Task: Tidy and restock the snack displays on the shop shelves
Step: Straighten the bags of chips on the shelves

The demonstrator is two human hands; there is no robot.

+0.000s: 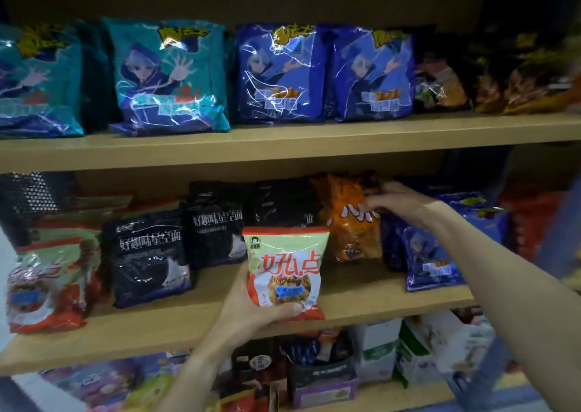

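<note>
Your left hand (251,304) grips the red-and-green foil snack packet (286,270); right hand (390,201) pinches the orange crinkly bag (349,223) beyond: straighten it, then shelve yours

A dim indoor shot with dark, vignetted corners. White streaks of glare cross the glossy blue snack bags (323,72) on the top shelf (283,142), suggesting light from in front. The green-and-red packet (286,270) at centre is the sharpest, brightest thing. Wide-angle distortion bows the shelf boards, and the right edge smears into motion blur
</note>
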